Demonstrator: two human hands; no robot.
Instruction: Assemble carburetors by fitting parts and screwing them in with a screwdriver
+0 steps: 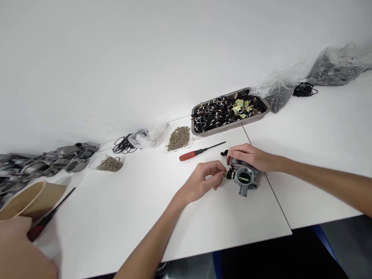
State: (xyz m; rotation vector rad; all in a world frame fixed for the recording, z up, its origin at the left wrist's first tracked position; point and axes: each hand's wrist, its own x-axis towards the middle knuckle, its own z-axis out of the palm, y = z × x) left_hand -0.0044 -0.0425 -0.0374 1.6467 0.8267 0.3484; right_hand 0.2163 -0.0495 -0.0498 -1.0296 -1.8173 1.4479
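At four o'clock in my view, the metal body [243, 188] is sitting on the white surface [203, 232], and my right grip [247, 155] is curling over its twelve o'clock side, holding it. My left grip [205, 180] is pinching the end of the black fitting [230, 174] at the body's nine o'clock. I'm judging that uneven finger pressure could be tilting the fitting, while a slack right hold could be letting the body twist towards the screwdriver [203, 150] lying at ten o'clock
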